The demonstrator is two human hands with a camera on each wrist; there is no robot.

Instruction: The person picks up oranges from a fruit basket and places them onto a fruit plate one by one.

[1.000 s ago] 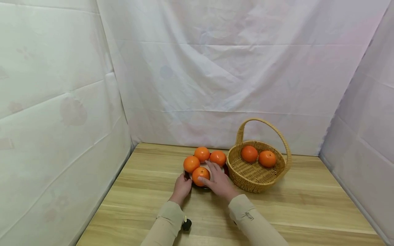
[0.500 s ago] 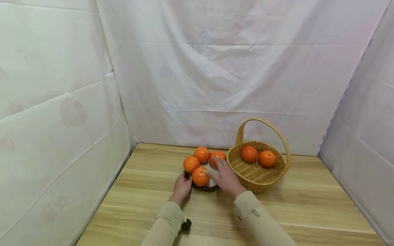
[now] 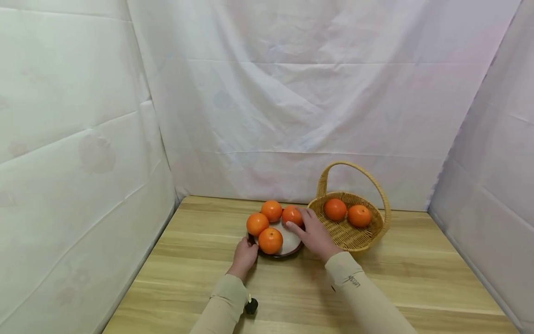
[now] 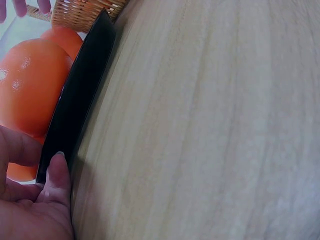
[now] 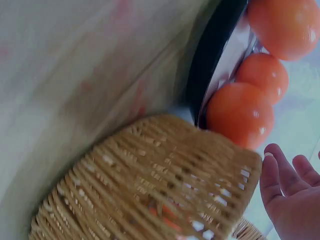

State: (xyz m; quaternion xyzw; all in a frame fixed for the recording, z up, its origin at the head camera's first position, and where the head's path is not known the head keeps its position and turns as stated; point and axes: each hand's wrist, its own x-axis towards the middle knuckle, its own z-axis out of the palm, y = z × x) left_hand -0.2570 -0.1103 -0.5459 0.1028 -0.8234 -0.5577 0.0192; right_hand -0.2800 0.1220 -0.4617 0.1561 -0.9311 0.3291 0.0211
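Four orange fruits (image 3: 257, 224) on the dark-rimmed plate (image 3: 290, 240), and just now brings the right hand (image 3: 318, 235) off the near fruit (image 3: 270, 240) and across to the rear-right fruit (image 3: 291, 216)! Leaves the near fruit sitting on the plate, pale surface showing beside it, and puts the work, by the look of it, on the fruit nearest the wicker basket (image 3: 348, 236). Has those right fingers loosely spread around the right side, thumb out in front; no firm grip showing, contact impossible to tell. Meanwhile, pinches the plate's left rim with the left hand (image 3: 244, 254), thumb on the dark outer wall, a finger over the edge. Further back on the plate, rear-left fruit (image 3: 272, 211), untouched. And now the tight spot: wicker basket just beside the right hand, rim close by the fingers, handle (image 3: 346, 163) arching high; calls for care on that side. Two basket fruits (image 3: 335, 209) lying inside, towards the far wall. Underneath, wooden table (image 3: 196, 260); by the left cuff (image 3: 231, 288), small black item (image 3: 251, 306), well apart from the fruits; behind, hanging pale cloth (image 3: 267, 102)
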